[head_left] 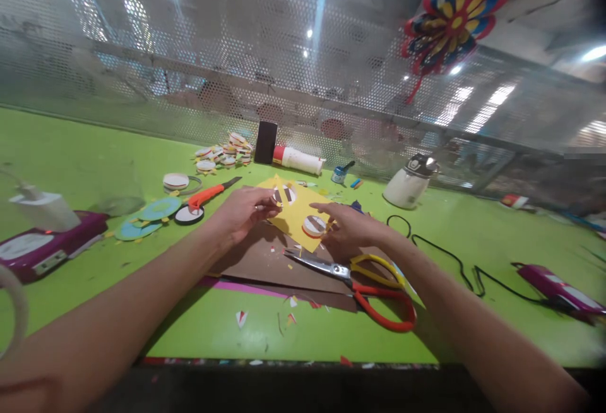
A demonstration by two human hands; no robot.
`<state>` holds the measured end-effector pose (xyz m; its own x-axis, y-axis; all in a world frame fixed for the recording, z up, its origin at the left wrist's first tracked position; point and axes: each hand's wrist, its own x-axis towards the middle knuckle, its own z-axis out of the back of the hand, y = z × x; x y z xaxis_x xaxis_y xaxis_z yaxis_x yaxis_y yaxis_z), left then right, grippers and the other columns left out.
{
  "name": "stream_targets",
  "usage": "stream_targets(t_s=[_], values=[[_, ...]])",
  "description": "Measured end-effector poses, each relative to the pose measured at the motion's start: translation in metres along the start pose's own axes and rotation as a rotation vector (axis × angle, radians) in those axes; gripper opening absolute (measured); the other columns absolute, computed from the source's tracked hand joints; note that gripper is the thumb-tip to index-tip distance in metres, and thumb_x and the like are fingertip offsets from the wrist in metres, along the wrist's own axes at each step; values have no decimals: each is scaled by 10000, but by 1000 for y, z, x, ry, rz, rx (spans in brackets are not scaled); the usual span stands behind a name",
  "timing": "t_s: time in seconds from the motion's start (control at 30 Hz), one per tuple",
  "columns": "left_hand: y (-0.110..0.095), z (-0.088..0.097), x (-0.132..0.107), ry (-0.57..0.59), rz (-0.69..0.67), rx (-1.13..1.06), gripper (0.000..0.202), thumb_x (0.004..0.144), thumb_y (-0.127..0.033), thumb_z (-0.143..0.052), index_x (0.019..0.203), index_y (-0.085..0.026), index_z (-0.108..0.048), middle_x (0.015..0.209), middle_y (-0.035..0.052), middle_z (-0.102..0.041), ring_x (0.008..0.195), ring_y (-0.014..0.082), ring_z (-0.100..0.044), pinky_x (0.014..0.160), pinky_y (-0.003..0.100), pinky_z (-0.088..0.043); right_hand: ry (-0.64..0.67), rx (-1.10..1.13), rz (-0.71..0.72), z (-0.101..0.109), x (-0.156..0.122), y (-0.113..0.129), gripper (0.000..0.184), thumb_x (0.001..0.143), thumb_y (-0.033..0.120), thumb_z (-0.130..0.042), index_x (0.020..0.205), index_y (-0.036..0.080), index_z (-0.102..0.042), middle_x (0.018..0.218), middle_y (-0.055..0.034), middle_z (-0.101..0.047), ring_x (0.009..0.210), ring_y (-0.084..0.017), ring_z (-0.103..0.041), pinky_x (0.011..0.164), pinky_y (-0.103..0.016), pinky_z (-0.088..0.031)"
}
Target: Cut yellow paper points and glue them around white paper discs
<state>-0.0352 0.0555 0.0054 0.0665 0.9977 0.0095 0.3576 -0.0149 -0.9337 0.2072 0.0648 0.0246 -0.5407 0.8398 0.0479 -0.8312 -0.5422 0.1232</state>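
Green tabletop (203, 331), strewn with scraps. Left striped disc (286, 193): pinched at its left edge by the left hand (250, 211), above yellow paper (297, 214). Right striped disc (313, 227): set nearer, beside the right hand (350, 223), fingers spread. Scissors (338, 271): laid nearer.

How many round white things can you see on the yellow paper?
2. One round white thing is beside the left hand; the other one is beside the right hand. The hands may hide more.
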Motion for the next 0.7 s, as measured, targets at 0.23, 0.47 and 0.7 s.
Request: stream_targets(t_s=[0.23,0.47,0.7], values=[[1,-1,0,5,1,16,87,650,-219,-721,637,-145,-676,709,47,-624,675,140,-569,640,258,-463,-147,24,-106,-14,2,1,480,866,427,-537,1228,118,-597,1124,-161,-679,980,-279,-639,830,-389,-488],[3,1,1,21,-5,21,114,636,-242,-740,645,-143,-684,695,44,-627,666,139,-563,628,258,-455,-247,67,-94,-39,7,11,549,786,419,-638,1232,104,-583,1163,-186,-650,1087,-328,-574,913,-462,-445],[-1,-3,-2,3,-2,7,106,646,-220,-738,646,-143,-666,730,46,-619,691,137,-554,643,247,-459,-414,294,-18,-21,-7,10,552,783,248,-655,1304,180,-486,1306,-114,-559,1118,-207,-575,886,-360,-525]])
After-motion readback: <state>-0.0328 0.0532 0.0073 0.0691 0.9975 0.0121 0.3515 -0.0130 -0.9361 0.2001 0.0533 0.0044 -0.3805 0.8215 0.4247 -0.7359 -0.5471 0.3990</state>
